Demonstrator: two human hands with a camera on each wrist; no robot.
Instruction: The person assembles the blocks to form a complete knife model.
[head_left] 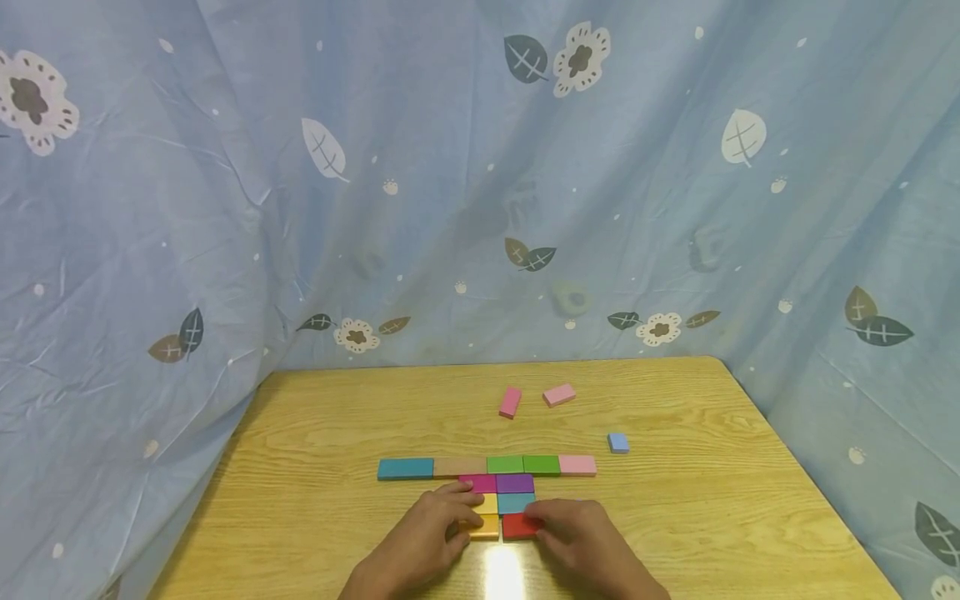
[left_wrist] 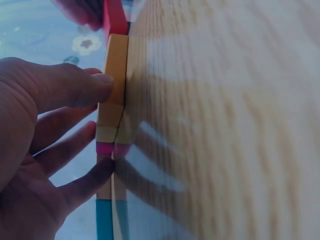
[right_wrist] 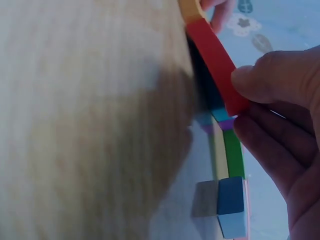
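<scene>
My right hand (head_left: 581, 533) pinches a red block (right_wrist: 215, 65) between thumb and fingers. In the right wrist view the block looks slightly raised, with dark shadow beneath. My left hand (head_left: 423, 533) holds an orange block (left_wrist: 116, 70), thumb on its near face and a finger over its top. A narrow gap separates the red and orange blocks in the head view. Behind them lie a yellow block (head_left: 490, 504), partly under my left fingers, and a teal block (head_left: 516, 503). Farther back a magenta block (head_left: 480, 482) and a purple block (head_left: 515, 483) sit side by side.
A long row touches their far side: blue block (head_left: 406, 469), tan block (head_left: 460, 467), two green blocks (head_left: 523, 465) and pink block (head_left: 577, 465). Two loose pink blocks (head_left: 510, 402) and a light blue block (head_left: 618, 443) lie beyond. Another blue block (right_wrist: 231, 195) stands beside my right hand.
</scene>
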